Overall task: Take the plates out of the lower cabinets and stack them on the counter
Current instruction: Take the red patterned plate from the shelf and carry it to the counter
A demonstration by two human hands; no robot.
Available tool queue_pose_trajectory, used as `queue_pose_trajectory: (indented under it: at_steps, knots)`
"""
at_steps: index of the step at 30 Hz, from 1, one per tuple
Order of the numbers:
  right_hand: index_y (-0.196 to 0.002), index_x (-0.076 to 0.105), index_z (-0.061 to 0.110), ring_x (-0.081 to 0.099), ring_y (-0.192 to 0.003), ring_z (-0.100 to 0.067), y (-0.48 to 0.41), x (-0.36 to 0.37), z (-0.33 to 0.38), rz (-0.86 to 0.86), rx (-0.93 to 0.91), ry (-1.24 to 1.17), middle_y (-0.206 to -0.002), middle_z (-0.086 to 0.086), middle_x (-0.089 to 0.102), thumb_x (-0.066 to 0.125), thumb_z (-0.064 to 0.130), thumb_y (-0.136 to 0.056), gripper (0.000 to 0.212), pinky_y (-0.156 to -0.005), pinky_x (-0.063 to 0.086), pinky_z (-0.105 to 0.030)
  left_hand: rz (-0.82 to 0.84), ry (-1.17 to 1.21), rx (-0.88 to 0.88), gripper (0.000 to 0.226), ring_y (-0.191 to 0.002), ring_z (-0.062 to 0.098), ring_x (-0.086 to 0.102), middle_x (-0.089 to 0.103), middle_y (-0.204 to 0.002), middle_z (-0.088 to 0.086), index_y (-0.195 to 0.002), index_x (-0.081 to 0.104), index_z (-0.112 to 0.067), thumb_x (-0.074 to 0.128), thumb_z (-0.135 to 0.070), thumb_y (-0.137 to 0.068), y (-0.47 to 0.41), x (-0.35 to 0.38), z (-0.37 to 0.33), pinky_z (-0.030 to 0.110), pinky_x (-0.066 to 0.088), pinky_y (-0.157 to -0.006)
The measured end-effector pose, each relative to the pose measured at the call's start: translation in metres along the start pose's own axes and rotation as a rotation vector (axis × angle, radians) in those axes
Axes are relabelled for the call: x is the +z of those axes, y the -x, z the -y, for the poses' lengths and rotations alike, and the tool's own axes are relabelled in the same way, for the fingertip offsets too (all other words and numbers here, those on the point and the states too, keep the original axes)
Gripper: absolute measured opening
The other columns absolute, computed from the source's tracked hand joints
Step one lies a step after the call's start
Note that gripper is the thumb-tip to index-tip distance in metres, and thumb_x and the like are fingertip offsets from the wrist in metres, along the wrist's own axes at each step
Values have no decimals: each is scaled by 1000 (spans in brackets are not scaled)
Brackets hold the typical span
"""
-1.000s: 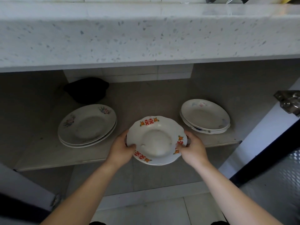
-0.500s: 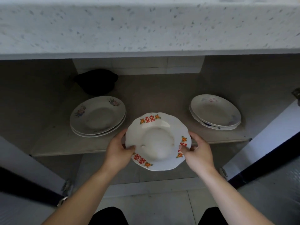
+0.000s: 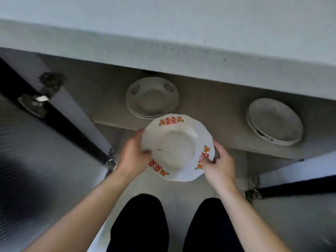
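We grip the red-patterned plate [image 3: 177,148] by opposite rims, left hand [image 3: 133,157] and right hand [image 3: 219,165] closed on it, below the counter [image 3: 181,42]. Glazed, brittle, probably slippery: rims hold best.

The cabinet shelf [image 3: 209,110] carries two plate stacks: one stack [image 3: 152,98] just beyond the left grip [image 3: 133,157], the other [image 3: 274,121] farther off, beyond and right of the right grip [image 3: 219,167].

glossy white ceramic plate with red-orange motifs [image 3: 177,148] in my fingers | speckled matt stone counter [image 3: 181,57] | shiny metal hinge [image 3: 33,104]
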State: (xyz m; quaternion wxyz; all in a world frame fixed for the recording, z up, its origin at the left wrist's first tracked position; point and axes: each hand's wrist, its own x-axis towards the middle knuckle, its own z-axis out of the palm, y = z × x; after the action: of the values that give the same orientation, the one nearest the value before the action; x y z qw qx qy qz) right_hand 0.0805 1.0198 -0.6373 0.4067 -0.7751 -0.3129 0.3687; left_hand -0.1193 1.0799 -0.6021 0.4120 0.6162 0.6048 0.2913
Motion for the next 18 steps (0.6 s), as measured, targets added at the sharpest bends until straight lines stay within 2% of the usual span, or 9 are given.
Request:
queue_pose_trajectory:
  at_steps: [2,3,5,6,10,14,18]
  knots:
    - [-122,52,35,66,-95,-14,28,1,14,48,49,14,-107,2,68,65,9,-82,49,-87,53,-37,2,-23,-69,51,-84,10,64,63,-87,-10,-109,59,-28,55,8,-73,22,-25,-12,19,49,-70]
    - [-122,51,35,66,-95,-14,43,2,25,81,67,31,-108,3,68,65,10,-82,49,-86,54,-36,-5,-32,-137,50,-86,13,65,63,-88,-9,-109,58,-29,55,6,-74,33,-41,-18,23,52,-72]
    - [-122,51,35,65,-96,-14,72,0,50,138,80,59,-108,2,66,65,11,-83,49,-84,54,-32,-28,-51,-270,53,-97,23,64,64,-100,-3,-120,56,-26,55,3,-75,57,-70,-32,35,54,-81]
    - [-121,52,36,65,-96,-13,85,-2,63,164,74,77,-109,2,66,65,11,-83,48,-82,53,-29,-40,-64,-323,56,-100,25,63,64,-106,0,-126,52,-23,54,2,-76,69,-84,-40,36,53,-81]
    - [-121,52,35,64,-98,-11,135,-15,123,283,61,142,-112,6,64,64,11,-83,47,-83,54,-29,-92,-86,-463,62,-107,26,59,58,-122,3,-135,43,-18,56,1,-78,120,-141,-85,29,49,-73]
    - [-121,50,39,63,-98,-11,185,-37,185,365,11,158,-113,9,62,63,12,-83,48,-85,55,-35,-125,-114,-500,51,-93,19,59,56,-98,-9,-123,50,-23,57,2,-79,164,-193,-139,17,44,-55]
    - [-128,48,32,61,-100,-12,221,-64,250,429,-83,153,-103,19,51,63,12,-85,50,-84,56,-35,-191,-43,-558,56,-83,17,61,52,-86,-23,-122,47,-34,57,3,-81,199,-237,-198,34,55,-52]
